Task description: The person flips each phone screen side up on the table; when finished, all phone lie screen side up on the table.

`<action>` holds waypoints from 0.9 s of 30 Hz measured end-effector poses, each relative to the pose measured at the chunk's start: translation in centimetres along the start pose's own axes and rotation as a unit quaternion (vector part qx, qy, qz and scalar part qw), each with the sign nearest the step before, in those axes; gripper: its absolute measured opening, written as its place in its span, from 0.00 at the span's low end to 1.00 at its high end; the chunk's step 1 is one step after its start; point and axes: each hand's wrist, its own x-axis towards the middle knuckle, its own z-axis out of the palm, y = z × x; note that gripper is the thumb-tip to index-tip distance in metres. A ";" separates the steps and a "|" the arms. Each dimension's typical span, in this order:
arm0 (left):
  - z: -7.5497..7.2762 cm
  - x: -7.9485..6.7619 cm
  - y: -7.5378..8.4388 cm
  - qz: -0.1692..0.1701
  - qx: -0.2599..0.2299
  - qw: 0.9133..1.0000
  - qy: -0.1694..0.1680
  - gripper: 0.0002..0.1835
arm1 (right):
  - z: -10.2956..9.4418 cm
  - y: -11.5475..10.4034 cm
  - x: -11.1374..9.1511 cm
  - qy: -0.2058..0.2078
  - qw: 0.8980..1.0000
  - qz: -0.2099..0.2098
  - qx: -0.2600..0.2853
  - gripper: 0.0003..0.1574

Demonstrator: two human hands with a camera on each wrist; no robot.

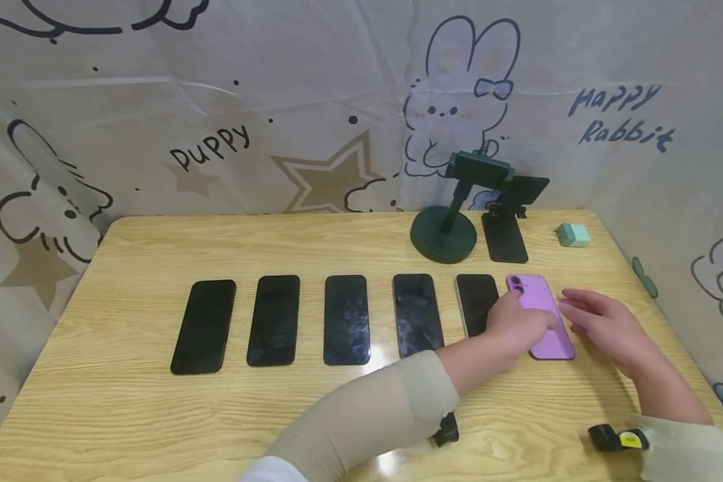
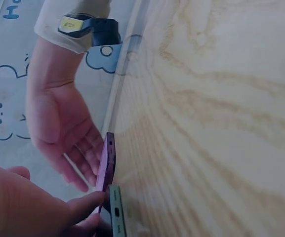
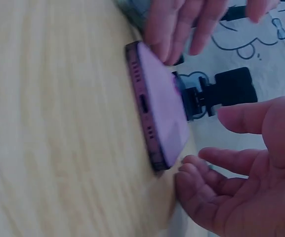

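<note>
A purple phone (image 1: 548, 345) lies back up at the right end of a row of phones, its camera bump toward the far edge. My left hand (image 1: 512, 325) reaches across it, thumb and fingers extended over its back and left side. In the right wrist view, fingers of the left hand (image 3: 186, 24) meet the purple phone (image 3: 164, 106) at its left side. Just off the opposite side is my right hand (image 1: 605, 328), fingers loosely bent and holding nothing. A dark-screened phone (image 1: 476, 298) lies directly left of the purple one, partly covered by my left hand.
Several more dark phones, including one at the far left (image 1: 203, 327), lie screen up in the row. Behind them stand a dark green phone stand (image 1: 444, 234) and a black stand (image 1: 506, 237). A mint charger plug (image 1: 574, 235) sits at the back right. A printed cloth wall (image 1: 337, 100) borders the table.
</note>
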 end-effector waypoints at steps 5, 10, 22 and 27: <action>0.7 -0.2 -0.1 0.001 -0.006 1.000 0.023 0.43 | -0.4 0.0 -0.3 -0.028 0.999 -0.007 0.023 0.42; 1.3 -0.3 -0.1 0.007 -0.007 0.999 0.050 0.41 | -0.6 -0.1 -0.4 -0.043 0.998 -0.001 0.050 0.41; 2.3 -0.4 -0.4 0.011 -0.031 0.998 0.059 0.41 | -1.2 1.0 -0.3 -0.042 0.988 0.060 0.135 0.44; 2.5 -0.5 -0.4 0.002 -0.033 0.997 0.066 0.39 | -0.8 1.4 -0.6 -0.032 0.990 0.080 0.111 0.42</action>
